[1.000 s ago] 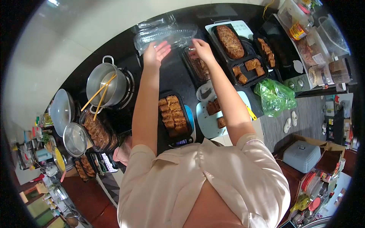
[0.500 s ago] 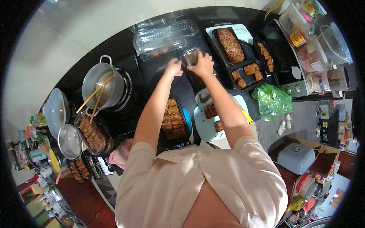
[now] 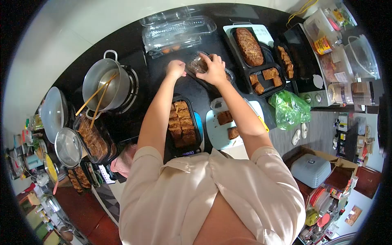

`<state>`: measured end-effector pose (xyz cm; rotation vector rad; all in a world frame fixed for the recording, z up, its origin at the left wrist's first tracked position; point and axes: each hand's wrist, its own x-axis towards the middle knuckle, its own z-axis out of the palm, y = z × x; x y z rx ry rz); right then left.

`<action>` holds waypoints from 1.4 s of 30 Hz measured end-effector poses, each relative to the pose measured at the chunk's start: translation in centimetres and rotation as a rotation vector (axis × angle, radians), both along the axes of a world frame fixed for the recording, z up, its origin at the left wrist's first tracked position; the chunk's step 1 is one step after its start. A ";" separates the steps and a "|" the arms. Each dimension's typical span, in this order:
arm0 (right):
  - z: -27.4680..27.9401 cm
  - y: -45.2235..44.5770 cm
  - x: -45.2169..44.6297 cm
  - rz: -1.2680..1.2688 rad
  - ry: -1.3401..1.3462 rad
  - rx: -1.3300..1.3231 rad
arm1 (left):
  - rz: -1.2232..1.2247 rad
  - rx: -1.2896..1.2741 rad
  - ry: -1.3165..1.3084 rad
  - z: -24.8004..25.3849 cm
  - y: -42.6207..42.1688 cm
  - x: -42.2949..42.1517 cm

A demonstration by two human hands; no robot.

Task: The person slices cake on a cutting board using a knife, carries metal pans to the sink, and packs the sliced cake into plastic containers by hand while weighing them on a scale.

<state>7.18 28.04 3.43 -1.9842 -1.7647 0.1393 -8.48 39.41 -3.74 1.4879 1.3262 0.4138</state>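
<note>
Across the top of a lidded plastic container (image 3: 197,64), my right hand (image 3: 213,72) is bent, its thumb and fingers gripping the clear lid. The container has a dark base and brown contents, blurred by glare. Just left of it is my left hand (image 3: 176,68), fingers curled closed; whatever they may pinch is too small to make out. Nearer my body, a black tray of sliced brown loaf (image 3: 180,124) rests on a scale. To its right, brown pieces (image 3: 224,117) lie on a pale blue cutting board (image 3: 215,136).
Clear plastic containers (image 3: 177,34) lie at the back. On the left, a pot (image 3: 92,87) with chopsticks stands by the burner. A whole loaf (image 3: 249,47), a tray of cut pieces (image 3: 267,90) and a green plastic bag (image 3: 289,108) are on the right.
My left hand has moved a little left and its fingers have curled in. My right hand stays on the container, which now sits slightly turned. The whole view has shifted slightly.
</note>
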 end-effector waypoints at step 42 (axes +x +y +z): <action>2.3 3.0 -2.6 0.427 -0.046 0.121 | -0.096 -0.200 -0.410 2.6 1.4 -1.7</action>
